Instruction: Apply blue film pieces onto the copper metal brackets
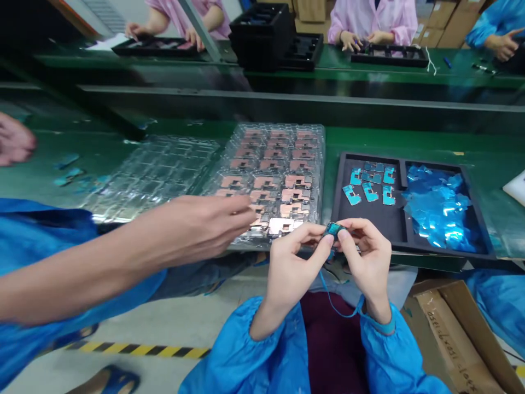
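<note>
Between the fingertips of my left hand (296, 261) and my right hand (366, 253) is a small circuit board (333, 229) with a blue-green face. Both hands pinch it, one at each end, just in front of the table edge. A blue wrist strap (383, 327) circles my right wrist. To the left lies a clear plastic tray (322, 164) with rows of copper-coloured boards (296, 195). On the right a black tray (342, 210) has two compartments: several blue-faced boards (370, 191) in one, a heap of blue film pieces (438, 208) in the other.
A co-worker's arm (135, 257) reaches from the left over the clear tray. Another clear tray (151, 164) and blue film scraps (69, 176) lie farther left. Co-workers' hands (350, 41) and stacked black trays (260, 38) are across the bench. A cardboard box (459, 328) stands lower right.
</note>
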Tool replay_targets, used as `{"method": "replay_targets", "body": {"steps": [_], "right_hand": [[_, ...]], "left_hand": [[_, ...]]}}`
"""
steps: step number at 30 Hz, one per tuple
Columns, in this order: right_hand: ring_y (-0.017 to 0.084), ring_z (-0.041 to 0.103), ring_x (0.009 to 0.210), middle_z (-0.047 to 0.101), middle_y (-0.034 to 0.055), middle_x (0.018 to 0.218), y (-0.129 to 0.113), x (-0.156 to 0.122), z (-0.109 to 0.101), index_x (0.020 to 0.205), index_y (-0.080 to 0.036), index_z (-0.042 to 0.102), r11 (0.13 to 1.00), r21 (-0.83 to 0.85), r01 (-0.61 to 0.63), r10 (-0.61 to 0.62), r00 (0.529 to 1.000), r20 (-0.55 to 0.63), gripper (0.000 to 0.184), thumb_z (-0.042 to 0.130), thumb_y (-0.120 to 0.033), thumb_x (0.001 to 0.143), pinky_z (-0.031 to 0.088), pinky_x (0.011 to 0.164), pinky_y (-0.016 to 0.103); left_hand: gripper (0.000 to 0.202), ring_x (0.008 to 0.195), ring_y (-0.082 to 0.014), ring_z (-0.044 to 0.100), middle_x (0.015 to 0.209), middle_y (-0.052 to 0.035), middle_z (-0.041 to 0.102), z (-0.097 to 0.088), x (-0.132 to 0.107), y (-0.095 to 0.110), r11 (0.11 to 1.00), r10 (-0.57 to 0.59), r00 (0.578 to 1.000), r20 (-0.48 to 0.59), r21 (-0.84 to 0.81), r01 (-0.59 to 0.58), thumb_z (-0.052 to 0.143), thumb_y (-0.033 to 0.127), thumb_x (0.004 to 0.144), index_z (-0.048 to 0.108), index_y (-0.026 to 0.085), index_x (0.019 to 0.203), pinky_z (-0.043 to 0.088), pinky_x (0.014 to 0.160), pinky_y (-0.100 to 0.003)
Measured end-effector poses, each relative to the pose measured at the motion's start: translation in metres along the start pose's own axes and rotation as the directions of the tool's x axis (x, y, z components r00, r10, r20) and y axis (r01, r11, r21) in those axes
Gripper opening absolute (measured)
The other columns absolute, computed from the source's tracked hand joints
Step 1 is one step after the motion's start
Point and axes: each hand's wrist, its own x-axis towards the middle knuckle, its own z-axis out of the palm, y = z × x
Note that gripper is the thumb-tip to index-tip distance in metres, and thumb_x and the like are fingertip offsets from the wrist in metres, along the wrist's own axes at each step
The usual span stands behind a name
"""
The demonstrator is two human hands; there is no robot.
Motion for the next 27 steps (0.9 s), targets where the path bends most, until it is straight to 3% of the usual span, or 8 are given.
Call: {"method": "replay_targets", "body": {"steps": [5,9,14,18,27], "right_hand": [[0.016,0.076,0.074,0.079,0.0035,0.091,0.002,0.0,0.003,0.098,-0.02,0.079,1.0,-0.027,0.0,0.0,1.0,0.004,0.016,0.08,-0.036,0.097,0.065,0.068,0.025],[0.015,0.072,0.065,0.078,0.0028,0.082,0.004,0.0,0.005,0.091,-0.019,0.079,0.991,-0.094,0.095,-0.101,0.993,-0.068,0.022,0.078,-0.039,0.1,0.062,0.059,0.024],[0.015,0.073,0.067,0.08,0.0048,0.091,-0.003,-0.001,0.008,0.101,-0.02,0.084,0.975,-0.15,0.164,-0.173,0.984,-0.045,0.019,0.086,-0.037,0.093,0.063,0.061,0.027],[0.016,0.073,0.069,0.077,0.0029,0.086,-0.007,-0.002,0.018,0.094,-0.02,0.081,0.979,-0.082,0.185,-0.191,0.979,-0.073,0.015,0.087,-0.034,0.091,0.062,0.062,0.027],[0.012,0.069,0.066,0.073,-0.0003,0.083,0.002,-0.002,0.031,0.094,-0.021,0.077,0.967,-0.082,0.241,-0.243,0.97,-0.019,0.012,0.073,-0.029,0.103,0.061,0.059,0.023]], "left_hand": [[0.007,0.073,-0.018,0.076,0.08,-0.0006,0.079,-0.002,-0.002,-0.005,0.999,-0.031,1.0,-0.002,-0.039,0.031,0.072,0.028,0.093,0.073,0.022,0.088,0.062,0.07,-0.027],[0.01,0.072,-0.0178,0.075,0.079,-0.0013,0.077,0.002,-0.007,-0.006,0.991,-0.052,0.999,0.002,-0.125,0.052,0.072,0.028,0.094,0.068,0.022,0.087,0.059,0.069,-0.027],[0.01,0.073,-0.016,0.07,0.08,-0.0013,0.074,0.005,-0.007,-0.006,0.97,0.013,0.997,-0.077,-0.24,-0.031,0.068,0.027,0.097,0.068,0.02,0.09,0.056,0.071,-0.025],[0.006,0.078,-0.0155,0.07,0.086,-0.0014,0.072,0.004,-0.008,-0.006,0.951,0.029,0.997,-0.073,-0.305,-0.05,0.066,0.024,0.099,0.069,0.019,0.099,0.055,0.073,-0.024],[0.013,0.065,-0.0126,0.061,0.071,0.004,0.059,-0.002,-0.003,-0.005,0.938,-0.06,0.994,-0.092,-0.346,0.024,0.067,0.021,0.091,0.059,0.02,0.08,0.05,0.063,-0.023]]}}
